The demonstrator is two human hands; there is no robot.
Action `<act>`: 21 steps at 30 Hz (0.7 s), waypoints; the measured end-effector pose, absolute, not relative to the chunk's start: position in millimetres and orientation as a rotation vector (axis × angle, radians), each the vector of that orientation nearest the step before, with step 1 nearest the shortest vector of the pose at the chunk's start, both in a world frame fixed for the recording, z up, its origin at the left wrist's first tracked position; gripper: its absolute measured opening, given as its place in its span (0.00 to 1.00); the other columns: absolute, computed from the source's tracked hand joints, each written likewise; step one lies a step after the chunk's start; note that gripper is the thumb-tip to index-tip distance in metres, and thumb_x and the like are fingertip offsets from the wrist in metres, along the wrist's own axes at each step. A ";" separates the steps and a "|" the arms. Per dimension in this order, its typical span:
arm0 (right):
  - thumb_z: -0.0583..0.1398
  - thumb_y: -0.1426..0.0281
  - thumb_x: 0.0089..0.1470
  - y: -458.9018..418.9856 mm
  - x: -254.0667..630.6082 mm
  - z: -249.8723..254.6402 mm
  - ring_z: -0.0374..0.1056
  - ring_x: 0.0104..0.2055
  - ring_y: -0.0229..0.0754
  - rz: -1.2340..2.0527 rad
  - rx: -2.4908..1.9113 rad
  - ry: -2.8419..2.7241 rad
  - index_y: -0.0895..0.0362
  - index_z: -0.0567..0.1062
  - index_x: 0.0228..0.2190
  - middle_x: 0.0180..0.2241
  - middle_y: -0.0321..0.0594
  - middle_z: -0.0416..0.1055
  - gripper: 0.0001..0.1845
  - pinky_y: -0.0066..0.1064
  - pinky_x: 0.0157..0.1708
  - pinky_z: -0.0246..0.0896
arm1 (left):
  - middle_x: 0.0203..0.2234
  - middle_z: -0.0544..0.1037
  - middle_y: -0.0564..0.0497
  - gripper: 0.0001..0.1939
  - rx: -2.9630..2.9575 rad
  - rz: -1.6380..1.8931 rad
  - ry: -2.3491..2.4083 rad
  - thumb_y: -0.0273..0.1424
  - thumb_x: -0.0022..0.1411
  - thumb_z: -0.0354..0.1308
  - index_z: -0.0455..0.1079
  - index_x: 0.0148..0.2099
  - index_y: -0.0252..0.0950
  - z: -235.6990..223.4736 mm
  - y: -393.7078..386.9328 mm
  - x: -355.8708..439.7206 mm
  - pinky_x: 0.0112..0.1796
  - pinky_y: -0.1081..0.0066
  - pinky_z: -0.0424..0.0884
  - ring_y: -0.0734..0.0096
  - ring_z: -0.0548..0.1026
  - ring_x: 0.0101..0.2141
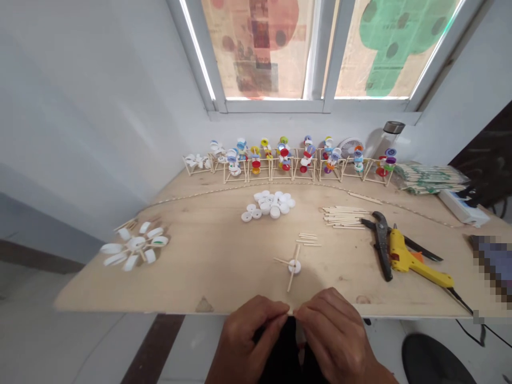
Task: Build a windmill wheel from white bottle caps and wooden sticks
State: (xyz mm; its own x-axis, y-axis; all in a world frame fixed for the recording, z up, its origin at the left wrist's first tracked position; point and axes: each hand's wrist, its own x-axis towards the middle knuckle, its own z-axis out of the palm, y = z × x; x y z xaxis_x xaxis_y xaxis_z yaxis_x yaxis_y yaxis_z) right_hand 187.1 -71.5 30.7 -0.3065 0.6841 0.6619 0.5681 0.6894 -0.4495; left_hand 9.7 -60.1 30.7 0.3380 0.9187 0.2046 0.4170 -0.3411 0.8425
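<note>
My left hand (246, 336) and my right hand (334, 333) meet at the near edge of the wooden board (200, 261), fingertips pinched together on something small and pale that I cannot make out. Just beyond them lies a white bottle cap with thin sticks stuck to it (293, 265). A few short loose sticks (308, 239) lie a little farther off. A heap of white caps (270, 204) sits mid-board.
A finished cap pinwheel (134, 247) lies at the left. Sticks (344, 216), black cutters (381, 242) and a yellow glue gun (412, 261) lie at the right. Coloured cap models (288, 160) line the back under the window, with a small fan (349, 146) and a power strip (464, 208).
</note>
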 end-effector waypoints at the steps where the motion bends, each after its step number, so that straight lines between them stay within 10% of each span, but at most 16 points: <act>1: 0.52 0.81 0.56 -71.7 187.1 30.5 0.64 0.26 0.38 0.165 -0.966 -2.000 0.61 0.73 0.33 0.24 0.41 0.71 0.10 0.31 0.27 0.57 | 0.28 0.79 0.53 0.07 1.905 0.913 1.161 0.28 0.61 0.53 0.73 0.37 0.40 30.9 -60.1 9.1 0.33 0.76 0.72 0.72 0.77 0.30; 17: 0.56 0.76 0.56 -67.1 197.4 18.7 0.69 0.29 0.39 0.449 -1.200 -1.799 0.57 0.74 0.33 0.27 0.39 0.75 0.07 0.31 0.30 0.64 | 0.26 0.80 0.52 0.09 2.084 1.024 1.447 0.28 0.61 0.51 0.73 0.39 0.37 28.3 -52.7 -0.4 0.31 0.75 0.72 0.72 0.78 0.27; 21: 0.58 0.72 0.54 -63.6 199.8 19.1 0.71 0.29 0.37 0.699 -1.330 -1.575 0.55 0.76 0.31 0.26 0.37 0.75 0.06 0.28 0.30 0.66 | 0.18 0.75 0.57 0.11 2.155 0.798 1.465 0.33 0.59 0.55 0.71 0.26 0.38 31.7 -54.4 -24.7 0.23 0.77 0.68 0.75 0.73 0.20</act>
